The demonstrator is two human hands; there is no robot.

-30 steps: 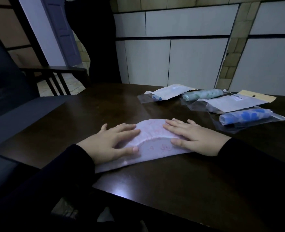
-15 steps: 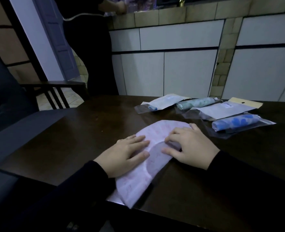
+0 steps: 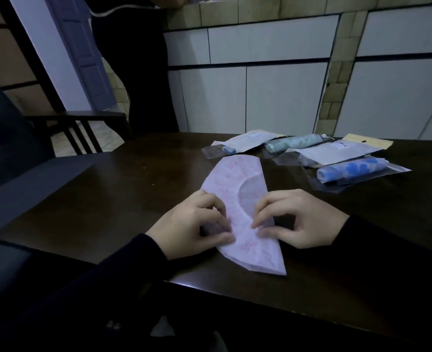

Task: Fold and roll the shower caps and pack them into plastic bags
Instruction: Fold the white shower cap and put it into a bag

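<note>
A pale pink patterned shower cap point(image 3: 232, 184), folded into a flat curved strip, lies on the dark wooden table point(image 3: 113, 199), running from the near edge away from me. My left hand point(image 3: 192, 222) pinches its left edge with curled fingers. My right hand point(image 3: 296, 217) pinches its right edge the same way. Behind it lie packed bags: a blue rolled cap in a plastic bag point(image 3: 354, 171), a green rolled cap in a bag point(image 3: 293, 142), a bag with a white card and a blue roll point(image 3: 240, 144), and a flat bag with a yellow header point(image 3: 336, 152).
A dark armchair point(image 3: 4, 148) stands at the left against the table's corner. A person in dark clothes point(image 3: 138, 72) stands at the tiled counter behind. White cabinet doors point(image 3: 260, 97) line the back wall.
The cap has turned from lying crosswise to pointing away from me. Both hands went from flat on it to pinching its sides with curled fingers.
</note>
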